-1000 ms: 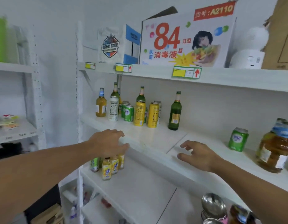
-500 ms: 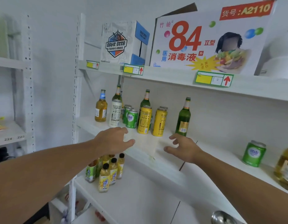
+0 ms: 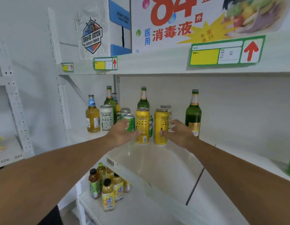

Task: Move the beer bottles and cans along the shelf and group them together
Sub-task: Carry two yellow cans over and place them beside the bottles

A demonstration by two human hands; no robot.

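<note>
Flanking two yellow cans point(image 3: 151, 126), spread fingers of left hand point(image 3: 123, 133) and right hand point(image 3: 179, 134).

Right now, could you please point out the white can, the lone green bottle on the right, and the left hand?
white can point(image 3: 106, 118): head view, printed side.
green bottle point(image 3: 193, 115): head view, glass body.
left hand point(image 3: 123, 133): head view, back of hand.

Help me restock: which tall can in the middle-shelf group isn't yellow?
The white can, standing left of the two yellow cans beside the amber bottle; its body is white with dark print.
</note>
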